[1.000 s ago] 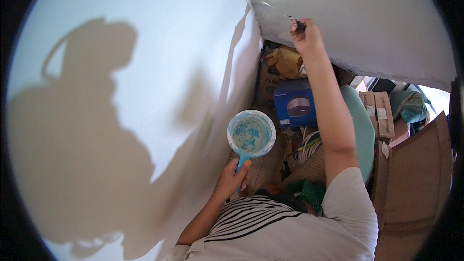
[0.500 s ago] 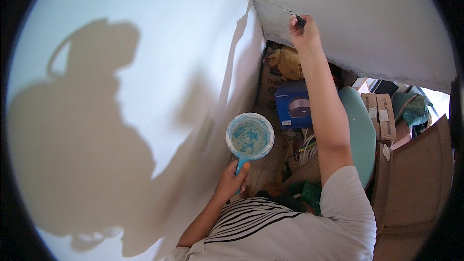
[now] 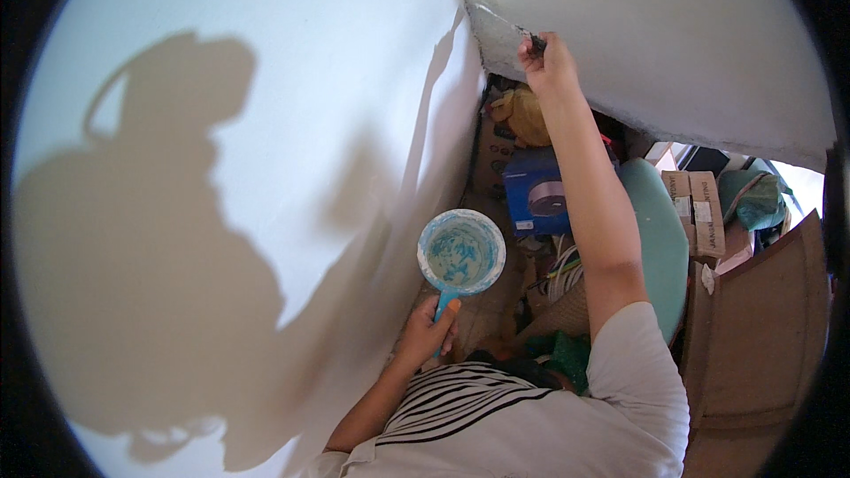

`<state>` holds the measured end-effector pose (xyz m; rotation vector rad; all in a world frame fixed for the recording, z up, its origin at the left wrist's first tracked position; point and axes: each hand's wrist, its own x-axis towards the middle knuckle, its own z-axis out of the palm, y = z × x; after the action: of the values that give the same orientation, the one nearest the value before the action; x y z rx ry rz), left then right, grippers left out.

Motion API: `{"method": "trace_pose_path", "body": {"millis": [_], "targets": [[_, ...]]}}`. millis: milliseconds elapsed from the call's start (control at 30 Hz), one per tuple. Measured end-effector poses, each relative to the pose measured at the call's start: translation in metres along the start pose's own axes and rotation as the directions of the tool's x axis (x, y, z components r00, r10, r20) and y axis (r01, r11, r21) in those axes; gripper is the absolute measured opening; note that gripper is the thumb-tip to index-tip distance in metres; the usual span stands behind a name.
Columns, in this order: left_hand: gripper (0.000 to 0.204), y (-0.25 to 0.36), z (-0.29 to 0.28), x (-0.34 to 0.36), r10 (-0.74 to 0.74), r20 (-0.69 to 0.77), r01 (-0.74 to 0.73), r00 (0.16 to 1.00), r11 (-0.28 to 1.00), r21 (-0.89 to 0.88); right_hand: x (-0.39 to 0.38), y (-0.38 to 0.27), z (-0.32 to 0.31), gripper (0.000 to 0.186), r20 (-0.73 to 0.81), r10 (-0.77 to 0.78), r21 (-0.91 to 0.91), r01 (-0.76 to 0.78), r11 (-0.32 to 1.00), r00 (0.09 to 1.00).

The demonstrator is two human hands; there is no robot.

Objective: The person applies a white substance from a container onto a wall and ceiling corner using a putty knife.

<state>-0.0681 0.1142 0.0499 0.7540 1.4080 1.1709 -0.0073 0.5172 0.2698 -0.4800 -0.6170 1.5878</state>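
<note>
My left hand point(image 3: 428, 333) is wrapped round the handle of a blue dipper point(image 3: 461, 252), held upright over the gap between the walls and the clutter. White and blue smears coat its rim and inside, with some pale stuff at the bottom. With my arm stretched out, my right hand point(image 3: 551, 62) grips a small dark tool point(image 3: 537, 44) against the far right wall point(image 3: 637, 44). My fingers cover most of that tool, so its kind does not show. A wet-looking white streak point(image 3: 498, 15) runs along the wall from the tool toward the corner.
A white wall point(image 3: 336, 80) bearing my shadow rises on the left. Below my right arm lie a blue box point(image 3: 529, 190), a yellowish bag point(image 3: 524, 115) and coiled cables point(image 3: 561, 279). Farther right are a pale green panel point(image 3: 657, 239), cardboard boxes point(image 3: 695, 212) and a brown board point(image 3: 757, 336).
My right hand has slid slightly left and down along the wall, and a brighter white streak now shows beside it. The dipper has shifted a little to the right.
</note>
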Motion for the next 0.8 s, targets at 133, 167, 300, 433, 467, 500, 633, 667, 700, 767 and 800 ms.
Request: {"method": "trace_pose_path", "body": {"millis": [133, 167, 300, 433, 467, 500, 633, 667, 700, 767, 800], "targets": [[0.030, 0.001, 0.001, -0.001, -0.029, -0.017, 0.028, 0.999, 0.999, -0.023, 0.009, -0.003, 0.010, 0.011, -0.002, -0.002, 0.065, 0.002, 0.998, 1.000], [0.029, -0.003, 0.001, 0.001, 0.003, -0.024, -0.003, 1.000, 1.000, -0.009, 0.009, -0.004, 0.009, 0.010, 0.009, 0.003, 0.094, -0.004, 0.996, 1.000], [0.030, -0.008, 0.001, 0.003, 0.031, -0.025, -0.031, 0.999, 1.000, 0.001, -0.002, -0.015, 0.010, 0.006, 0.051, 0.028, 0.158, -0.036, 0.987, 0.998], [0.031, -0.003, 0.001, 0.001, 0.025, -0.010, -0.025, 1.000, 1.000, -0.011, -0.020, -0.028, 0.013, 0.006, 0.063, -0.005, 0.196, -0.007, 0.981, 0.998], [0.031, -0.003, 0.001, 0.001, 0.020, -0.009, -0.021, 1.000, 1.000, -0.011, -0.023, -0.030, 0.011, 0.007, 0.079, -0.007, 0.182, -0.008, 0.983, 0.997], [0.031, -0.003, 0.001, 0.002, 0.016, -0.009, -0.017, 1.000, 1.000, -0.013, -0.025, -0.033, 0.008, 0.007, 0.096, -0.008, 0.167, -0.008, 0.986, 0.995], [0.029, 0.003, 0.001, 0.000, 0.009, -0.010, -0.010, 1.000, 1.000, -0.009, -0.032, -0.048, -0.007, 0.008, 0.172, 0.027, 0.132, -0.050, 0.990, 0.985], [0.028, 0.003, 0.001, 0.000, 0.008, -0.024, -0.009, 1.000, 1.000, -0.003, -0.035, -0.048, -0.010, 0.008, 0.168, 0.003, 0.105, -0.020, 0.994, 0.986], [0.027, 0.003, 0.002, 0.000, 0.007, -0.040, -0.007, 0.999, 1.000, 0.005, -0.043, -0.049, -0.013, 0.009, 0.163, -0.021, 0.079, 0.008, 0.997, 0.986], [0.025, 0.001, 0.002, -0.001, 0.005, -0.053, -0.005, 0.999, 1.000, 0.003, -0.053, -0.048, -0.020, 0.010, 0.164, -0.035, 0.033, 0.030, 0.999, 0.986], [0.025, 0.001, 0.002, 0.000, 0.007, -0.048, -0.007, 0.999, 1.000, -0.005, -0.056, -0.047, -0.026, 0.010, 0.170, -0.029, 0.012, 0.028, 1.000, 0.985]]}}
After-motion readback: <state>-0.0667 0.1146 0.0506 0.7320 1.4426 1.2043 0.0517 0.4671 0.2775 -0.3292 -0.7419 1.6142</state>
